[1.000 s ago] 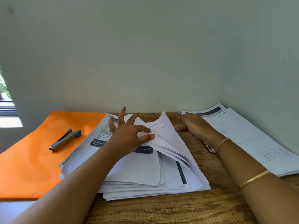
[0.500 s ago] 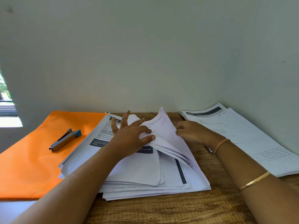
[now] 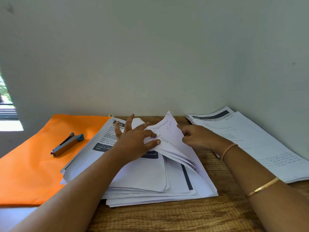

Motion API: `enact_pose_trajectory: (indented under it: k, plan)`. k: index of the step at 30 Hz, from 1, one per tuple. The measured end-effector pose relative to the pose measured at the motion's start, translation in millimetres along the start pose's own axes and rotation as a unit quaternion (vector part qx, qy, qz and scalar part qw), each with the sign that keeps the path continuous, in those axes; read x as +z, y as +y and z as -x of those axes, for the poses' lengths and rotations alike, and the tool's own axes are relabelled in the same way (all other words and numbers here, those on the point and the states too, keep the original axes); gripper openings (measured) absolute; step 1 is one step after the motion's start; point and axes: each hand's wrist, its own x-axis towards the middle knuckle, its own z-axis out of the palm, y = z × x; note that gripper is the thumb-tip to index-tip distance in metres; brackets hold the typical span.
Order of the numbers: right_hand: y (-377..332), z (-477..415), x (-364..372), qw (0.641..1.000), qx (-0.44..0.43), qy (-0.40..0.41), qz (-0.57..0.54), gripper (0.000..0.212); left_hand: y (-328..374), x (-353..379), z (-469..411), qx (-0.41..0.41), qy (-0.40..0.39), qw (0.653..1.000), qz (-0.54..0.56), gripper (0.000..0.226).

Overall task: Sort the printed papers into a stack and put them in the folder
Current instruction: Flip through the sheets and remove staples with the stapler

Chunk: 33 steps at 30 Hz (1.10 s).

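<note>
One stapler (image 3: 67, 144) on folder (image 3: 30, 168) beside papers (image 3: 147, 178).

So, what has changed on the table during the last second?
The right hand moved left from beside the right pile to the raised sheets; its fingers now reach their edge. The sheets stand slightly higher. The left hand keeps pinching them; stapler and folder stayed put.

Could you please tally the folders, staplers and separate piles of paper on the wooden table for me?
orange folder: 1
stapler: 1
piles of printed paper: 2, the middle pile and the right pile
Total: 4
</note>
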Motion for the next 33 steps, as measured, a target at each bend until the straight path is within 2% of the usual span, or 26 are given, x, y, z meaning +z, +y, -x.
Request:
enact_pose_trajectory:
  k: [2, 7, 10, 12, 16, 19, 22, 24, 27, 29, 33]
  plan:
    - [2.4, -1.3, 0.9, 1.000, 0.005, -0.001, -0.011, 0.013, -0.4, 0.7, -0.5, 0.000, 0.000, 1.000, -0.001, 0.045]
    - [-1.0, 0.5, 1.4, 0.999, 0.000, 0.009, -0.034, 0.018, -0.7, 1.9, 0.0, 0.007, 0.002, 1.000, 0.004, 0.045]
    - [-7.1, 4.8, -0.8, 0.998, -0.033, -0.008, -0.051, 0.045, 0.1, 2.8, 1.2, 0.014, 0.013, 1.000, 0.022, 0.043]
    - [-13.0, 8.6, -1.3, 0.997, -0.056, -0.028, -0.053, 0.052, 2.2, 1.1, 2.9, 0.010, 0.021, 0.999, 0.040, 0.045]
    - [-21.7, 12.7, -0.6, 0.995, -0.085, -0.025, -0.034, 0.049, 5.2, 0.2, 5.4, 0.000, 0.037, 0.999, 0.040, 0.069]
    - [-22.7, 11.6, 3.7, 0.993, -0.102, 0.007, -0.055, 0.039, 8.1, 2.9, 2.1, -0.023, 0.074, 0.992, 0.099, 0.068]
    - [-24.0, 9.0, 10.5, 0.992, -0.118, 0.006, -0.037, 0.031, 9.5, 5.9, -7.7, -0.098, 0.097, 0.962, 0.234, 0.054]
    - [-26.7, 9.4, 12.5, 0.992, -0.123, 0.006, -0.005, 0.025, 11.0, 4.2, -10.4, -0.131, 0.078, 0.937, 0.314, 0.059]
    - [-32.6, 14.9, 10.3, 0.992, -0.128, -0.007, 0.017, 0.040, 10.0, -0.3, -8.2, -0.170, 0.094, 0.889, 0.414, 0.055]
    - [-34.5, 17.3, 10.4, 0.990, -0.136, -0.009, 0.032, 0.045, 8.0, -1.2, -9.0, -0.207, 0.101, 0.873, 0.430, 0.042]
    - [-33.6, 15.8, 12.9, 0.989, -0.140, -0.011, 0.043, 0.048, 6.8, -1.1, -11.2, -0.239, 0.093, 0.872, 0.416, 0.027]
